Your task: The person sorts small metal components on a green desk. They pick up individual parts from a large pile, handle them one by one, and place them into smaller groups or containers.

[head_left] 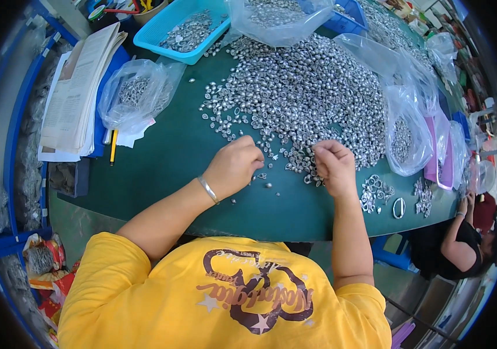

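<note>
A large heap of small silvery metal pieces [312, 87], rounded and hollow, spreads over the green table [143, 168]. My left hand [237, 164], with a silver bangle [207, 190] at the wrist, is closed at the heap's near left edge. Its fingertips point down beside a few loose pieces [269, 185]; whatever they pinch is hidden. At the heap's near edge my right hand [335, 167] is curled, thumb and forefinger pressed together. Anything between those fingers is too small to make out. Metal pieces lie right under and beside it.
Ring-shaped metal parts [376, 193] lie right of my right arm. Clear plastic bags [408, 134] of parts and a pink tray [438, 148] stand farther right. A turquoise basket [187, 56] sits at the back, papers [79, 93] at left. Another person [463, 247] works at far right.
</note>
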Motion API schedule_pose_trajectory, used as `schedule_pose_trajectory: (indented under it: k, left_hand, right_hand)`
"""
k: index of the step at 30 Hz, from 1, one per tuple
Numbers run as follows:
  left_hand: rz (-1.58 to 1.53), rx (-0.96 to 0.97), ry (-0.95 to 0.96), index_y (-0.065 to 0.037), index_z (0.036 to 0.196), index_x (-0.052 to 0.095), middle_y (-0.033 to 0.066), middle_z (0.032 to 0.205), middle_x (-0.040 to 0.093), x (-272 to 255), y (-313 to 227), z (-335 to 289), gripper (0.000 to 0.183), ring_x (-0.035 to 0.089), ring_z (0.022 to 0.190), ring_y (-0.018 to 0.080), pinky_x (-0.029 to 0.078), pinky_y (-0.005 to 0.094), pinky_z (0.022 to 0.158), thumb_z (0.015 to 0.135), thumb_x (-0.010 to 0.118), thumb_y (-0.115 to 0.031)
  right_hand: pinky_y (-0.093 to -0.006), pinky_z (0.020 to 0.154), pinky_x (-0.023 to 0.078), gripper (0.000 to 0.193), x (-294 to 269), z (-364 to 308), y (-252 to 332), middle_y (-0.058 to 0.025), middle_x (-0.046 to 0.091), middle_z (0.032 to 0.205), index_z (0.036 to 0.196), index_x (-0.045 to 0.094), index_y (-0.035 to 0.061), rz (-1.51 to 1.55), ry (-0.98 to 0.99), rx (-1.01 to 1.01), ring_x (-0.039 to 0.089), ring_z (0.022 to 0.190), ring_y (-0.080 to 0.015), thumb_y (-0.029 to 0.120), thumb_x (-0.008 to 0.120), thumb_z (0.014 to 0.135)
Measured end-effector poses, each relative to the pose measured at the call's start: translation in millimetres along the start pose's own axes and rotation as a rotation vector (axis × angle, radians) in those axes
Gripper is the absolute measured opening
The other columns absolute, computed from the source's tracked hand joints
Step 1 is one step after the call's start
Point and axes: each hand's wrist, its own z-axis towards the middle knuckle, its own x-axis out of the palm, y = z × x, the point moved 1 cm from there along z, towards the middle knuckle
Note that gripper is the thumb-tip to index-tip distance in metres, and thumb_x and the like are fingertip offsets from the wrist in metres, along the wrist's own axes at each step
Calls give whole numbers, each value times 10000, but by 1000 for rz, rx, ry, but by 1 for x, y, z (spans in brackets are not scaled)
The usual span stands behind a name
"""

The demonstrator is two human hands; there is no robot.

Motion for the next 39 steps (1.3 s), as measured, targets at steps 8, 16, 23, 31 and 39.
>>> schedule_pose_trajectory:
  k: [8, 16, 23, 31, 39]
  left_hand:
    - [-1442, -702, -33, -55, 771, 500, 144, 831, 571, -33, 6, -2, 42, 445, 559, 88, 326, 184, 453, 801, 474, -42]
    - [-145, -119, 100, -41, 833, 626, 27, 672, 507, -45, -1, -19, 102, 493, 556, 119, 404, 237, 494, 737, 660, -47]
    - [159, 0, 91, -38, 790, 645, 76, 746, 529, -31, -2, -34, 90, 548, 644, 210, 459, 294, 594, 727, 687, -87]
    - [-1257, -656, 33, -39, 878, 559, 15, 752, 492, -46, 4, -24, 95, 429, 588, 58, 336, 161, 482, 887, 562, -134]
    - [-1346, -658, -238, -54, 849, 545, 50, 732, 529, -79, 35, -32, 24, 452, 566, 70, 337, 157, 445, 843, 524, -44]
  right_hand:
    - [-360, 575, 484, 86, 41, 20, -10, -109, 626, 731, 825, 666, 70, -1202, -128, -585, 598, 638, -272, 132, 633, 776]
    - [-372, 575, 495, 86, 46, 22, -11, -93, 611, 724, 800, 649, 64, -1292, -93, -651, 601, 653, -291, 142, 621, 776]
    - [-277, 553, 471, 87, 29, 3, 0, -109, 632, 709, 842, 663, 15, -865, -171, -328, 595, 588, -173, 64, 648, 772]
    - [-381, 617, 502, 84, 60, 21, -13, -100, 632, 755, 808, 665, 85, -1236, -21, -571, 617, 688, -294, 147, 614, 782]
    - [-366, 568, 500, 61, 62, 18, -12, -81, 613, 717, 789, 653, 76, -1178, -6, -609, 607, 630, -280, 127, 624, 773]
